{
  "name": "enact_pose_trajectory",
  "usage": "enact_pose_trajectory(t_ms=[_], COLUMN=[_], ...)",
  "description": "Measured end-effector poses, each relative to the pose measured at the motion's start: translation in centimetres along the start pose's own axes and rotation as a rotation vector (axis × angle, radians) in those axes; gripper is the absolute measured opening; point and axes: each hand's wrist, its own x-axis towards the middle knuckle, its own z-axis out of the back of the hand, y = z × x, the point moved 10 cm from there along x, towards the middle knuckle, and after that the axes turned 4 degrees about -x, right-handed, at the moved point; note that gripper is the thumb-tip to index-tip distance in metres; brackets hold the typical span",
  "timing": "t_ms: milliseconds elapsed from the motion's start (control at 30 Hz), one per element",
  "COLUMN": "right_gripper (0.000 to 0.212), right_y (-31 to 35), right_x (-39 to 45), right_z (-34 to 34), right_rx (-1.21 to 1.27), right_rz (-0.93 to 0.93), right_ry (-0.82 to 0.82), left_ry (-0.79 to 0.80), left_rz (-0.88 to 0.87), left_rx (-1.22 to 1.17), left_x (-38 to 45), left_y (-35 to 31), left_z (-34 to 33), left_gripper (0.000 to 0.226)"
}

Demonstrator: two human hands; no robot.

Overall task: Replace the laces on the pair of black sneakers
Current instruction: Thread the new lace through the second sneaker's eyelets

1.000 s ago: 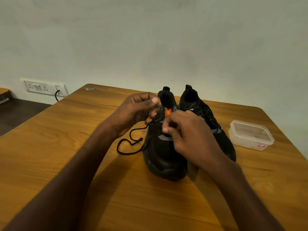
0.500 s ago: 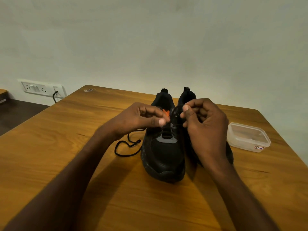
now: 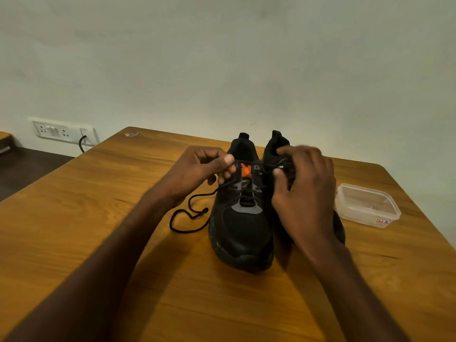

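Since half a second ago the right hand (image 3: 306, 191) has loosened, its fingers now half spread and blurred over the right sneaker (image 3: 283, 154); whether they pinch anything I cannot tell. At 9 o'clock of the left sneaker (image 3: 243, 225), the left hand (image 3: 197, 169) pinches the black lace (image 3: 192, 213) between thumb and forefinger, probably drawing it taut across the upper eyelets, slack trailing on the table (image 3: 98, 218) toward 8 o'clock

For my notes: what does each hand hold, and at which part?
Left hand pinches the black lace near the top eyelets. Right hand: blurred, cannot tell.
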Motion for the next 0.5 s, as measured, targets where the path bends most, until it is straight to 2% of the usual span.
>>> enact_pose_trajectory(t_ms=[100, 200, 300, 367, 433, 500], right_gripper=[0.050, 0.038, 0.023, 0.021, 0.024, 0.026], right_y=[2.6, 3.0, 2.0, 1.2, 0.6, 0.3], right_x=[-0.5, -1.4, -1.4, -1.2, -1.1, -1.0], right_z=[-1.7, -3.3, -2.9, -2.5, -2.3, -2.4], right_rx=[0.005, 0.095, 0.201, 0.243, 0.243, 0.234], right_rz=[0.162, 0.196, 0.134, 0.055, 0.006, -0.029], right_ry=[0.131, 0.216, 0.143, 0.107, 0.092, 0.093], left_ry=[0.026, 0.072, 0.069, 0.003, -0.088, -0.051], left_rz=[-0.001, -0.025, -0.048, -0.094, -0.121, -0.112], left_rx=[-0.003, -0.015, -0.011, 0.036, 0.183, 0.357], left_x=[0.0, -0.1, -0.1, 0.1, 0.4, 0.7], left_y=[0.2, 0.0, -0.4, -0.7, 0.0, 1.1], left_z=[-1.1, -2.1, -2.5, -1.9, -0.5, -0.3], left_gripper=[0.025, 0.023, 0.019, 0.015, 0.013, 0.027])
